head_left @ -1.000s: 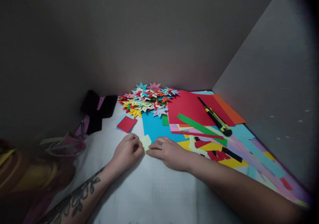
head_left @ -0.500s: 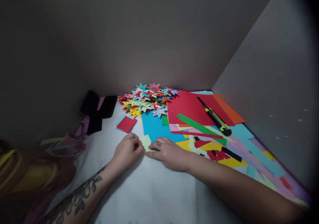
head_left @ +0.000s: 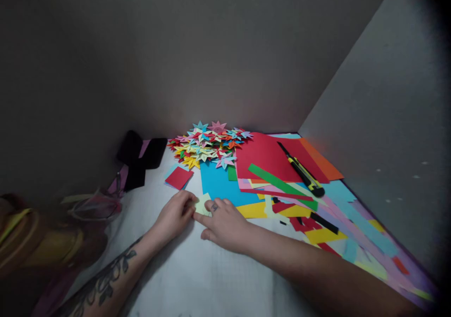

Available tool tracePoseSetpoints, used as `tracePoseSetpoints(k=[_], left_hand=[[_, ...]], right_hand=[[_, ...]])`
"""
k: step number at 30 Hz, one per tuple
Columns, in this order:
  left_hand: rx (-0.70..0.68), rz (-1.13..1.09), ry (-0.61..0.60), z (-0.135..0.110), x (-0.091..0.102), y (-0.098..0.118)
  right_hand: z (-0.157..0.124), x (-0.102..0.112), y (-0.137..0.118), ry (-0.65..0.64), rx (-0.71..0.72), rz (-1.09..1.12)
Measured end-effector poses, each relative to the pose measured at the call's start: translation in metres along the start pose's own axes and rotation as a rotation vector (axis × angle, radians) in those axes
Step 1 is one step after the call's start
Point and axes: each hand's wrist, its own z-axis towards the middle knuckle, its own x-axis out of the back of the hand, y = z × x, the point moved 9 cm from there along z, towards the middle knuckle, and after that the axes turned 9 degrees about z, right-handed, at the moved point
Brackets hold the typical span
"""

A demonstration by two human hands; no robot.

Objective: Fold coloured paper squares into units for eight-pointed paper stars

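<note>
A small pale yellow-green piece of paper (head_left: 202, 205) lies on the white table surface between my hands. My left hand (head_left: 179, 210) pinches its left edge, with the fingers curled. My right hand (head_left: 223, 223) rests over its right and near side, index finger laid along the near edge and thumb apart below. Part of the paper is hidden under my right fingers. Just beyond my left hand sits a small stack of square papers (head_left: 179, 178), red on top with blue below.
Folded paper stars (head_left: 204, 143) are heaped by the back wall. To the right lie a red sheet (head_left: 264, 155), a black and yellow utility knife (head_left: 305, 173), a blue sheet (head_left: 220, 185) and many coloured strips. A black three-lobed object (head_left: 136, 176) and a yellowish object (head_left: 45, 246) are on the left.
My right hand has shifted left and nearer, its index finger now along the paper's near edge with the thumb spread away. My left hand has moved slightly left. The view has tilted a little.
</note>
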Motion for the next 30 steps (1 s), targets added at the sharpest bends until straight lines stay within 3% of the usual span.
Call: tracePoseSetpoints(k=[4,6,10,13,16,22,26,30], left_hand=[[-0.07,-0.027,0.106,-0.006,0.006,0.006],[-0.166,-0.033,0.128,-0.012,0.008,0.019],[-0.34,0.091,0.067,-0.022,0.004,0.047],[-0.396,0.236,0.016,-0.025,-0.004,0.056],[-0.336,0.246,-0.022,-0.023,-0.009,0.049],[-0.114,0.073,0.038,-0.02,-0.002,0.02],[0.001,0.024,0.037,-0.02,0.0,0.008],[-0.017,0.033,0.035,-0.019,0.0,0.01]], right_hand=[[0.003,0.001,0.002,-0.015,-0.032,0.056],[-0.001,0.006,0.002,-0.017,0.026,0.12],[-0.019,0.027,0.006,0.032,0.242,0.278],[-0.031,0.04,0.019,0.121,0.282,0.159],[-0.034,0.041,0.019,0.102,0.325,0.01],[-0.027,0.034,0.016,0.048,0.22,-0.129],[-0.025,0.032,0.019,0.152,0.208,-0.124],[-0.027,0.036,0.031,0.291,0.219,-0.125]])
